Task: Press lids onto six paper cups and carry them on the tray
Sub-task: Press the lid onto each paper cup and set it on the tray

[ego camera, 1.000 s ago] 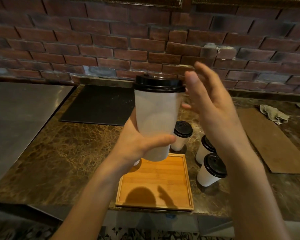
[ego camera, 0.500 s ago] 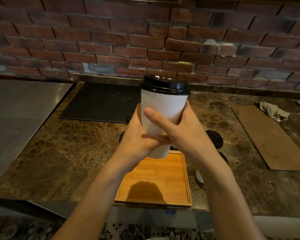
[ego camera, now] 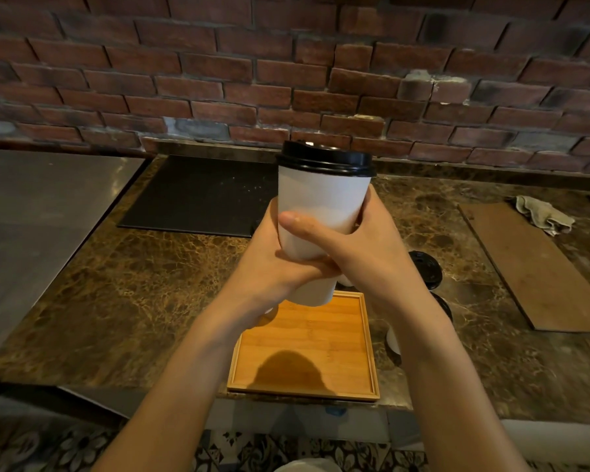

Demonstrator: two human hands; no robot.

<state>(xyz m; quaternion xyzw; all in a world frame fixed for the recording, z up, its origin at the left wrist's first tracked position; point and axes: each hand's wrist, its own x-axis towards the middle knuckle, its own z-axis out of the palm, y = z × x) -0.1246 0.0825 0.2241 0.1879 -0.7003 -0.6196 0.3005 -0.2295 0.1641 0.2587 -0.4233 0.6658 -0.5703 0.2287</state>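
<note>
A tall white paper cup [ego camera: 321, 199] with a black lid [ego camera: 326, 159] is held upright in the air above the far end of the wooden tray [ego camera: 307, 349]. My left hand [ego camera: 273, 267] grips its lower part from the left. My right hand [ego camera: 361, 250] wraps it from the right, thumb lying across the front. The tray holds nothing that I can see. Behind my right forearm stand other lidded cups: one black lid [ego camera: 426, 269] shows, and a white cup wall [ego camera: 392, 340] peeks out lower down.
The brown marble counter [ego camera: 133, 294] carries a black mat [ego camera: 201, 195] at the back, a brown board [ego camera: 532, 267] at the right and a crumpled cloth [ego camera: 542, 214]. A steel surface [ego camera: 31, 216] lies to the left. A brick wall closes the back.
My right hand, open beside the lid a second ago, has come down and wrapped the cup's body. Both hands keep holding the cup in about the same place.
</note>
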